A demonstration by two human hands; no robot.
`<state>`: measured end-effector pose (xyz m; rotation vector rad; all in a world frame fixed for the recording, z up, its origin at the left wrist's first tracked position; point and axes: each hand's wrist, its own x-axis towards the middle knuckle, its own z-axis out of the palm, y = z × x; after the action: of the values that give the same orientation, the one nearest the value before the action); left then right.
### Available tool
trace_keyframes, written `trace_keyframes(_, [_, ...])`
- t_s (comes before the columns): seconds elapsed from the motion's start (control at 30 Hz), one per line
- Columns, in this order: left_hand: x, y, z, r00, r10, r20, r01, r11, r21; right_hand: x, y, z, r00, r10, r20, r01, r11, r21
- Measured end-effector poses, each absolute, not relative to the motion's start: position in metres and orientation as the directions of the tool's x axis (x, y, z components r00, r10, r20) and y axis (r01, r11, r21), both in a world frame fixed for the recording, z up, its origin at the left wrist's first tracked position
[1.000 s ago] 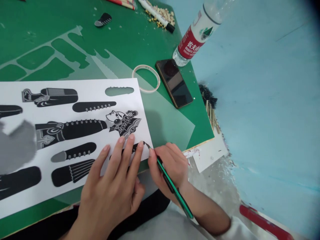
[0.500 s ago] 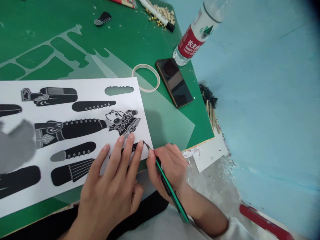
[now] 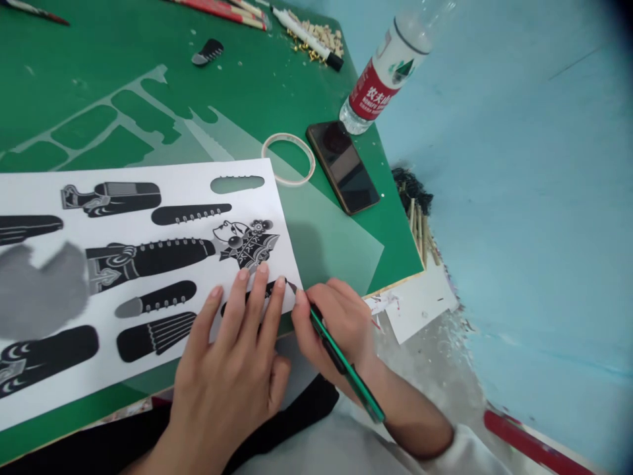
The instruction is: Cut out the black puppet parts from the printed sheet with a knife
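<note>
A white sheet printed with black and grey figure parts lies on the green tabletop. My left hand rests flat on its lower right part, fingers spread, partly covering a narrow black printed shape. In my right hand is a slim green craft knife, gripped like a pen. Its dark tip meets the sheet beside my left fingertips, at the right end of that shape. Just above my left fingers is a printed head with an ornate headdress. One hole is cut near the sheet's top right corner.
Translucent plastic sheet lies under the paper, with cut-out remnants behind. A tape roll, phone and water bottle stand toward the right edge. Farther back are a marker, a small black cut piece and a brush.
The view has shifted slightly, showing more of the table's far left, including a brush. Both hands keep nearly the same place on the sheet, and the knife tip has barely moved.
</note>
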<state>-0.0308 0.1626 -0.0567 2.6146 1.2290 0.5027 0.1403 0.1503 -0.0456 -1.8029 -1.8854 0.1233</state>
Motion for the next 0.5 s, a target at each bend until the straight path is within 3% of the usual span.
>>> trace_keyframes(0.17, [-0.022, 0.172, -0.043, 0.629, 0.744, 0.226, 0.697, -0.668, 0.26, 0.159, 0.161, -0.04, -0.031, 0.949, 0.314, 0.854, 0.188, -0.485])
trace_keyframes(0.3, [-0.051, 0.211, -0.022, 0.616, 0.73, 0.295, 0.724, -0.673, 0.152, 0.175, 0.166, -0.031, 0.08, 0.923, 0.376, 0.79, 0.171, -0.588])
trace_keyframes(0.43, [-0.111, 0.299, -0.022, 0.503, 0.862, 0.062, 0.862, -0.506, 0.036, 0.179, 0.166, -0.033, 0.226, 0.927, 0.298, 0.683, 0.067, -0.727])
trace_keyframes(0.5, [-0.134, 0.342, -0.026, 0.492, 0.87, 0.029, 0.87, -0.492, 0.012, 0.178, 0.167, -0.039, 0.264, 0.928, 0.263, 0.617, 0.047, -0.786])
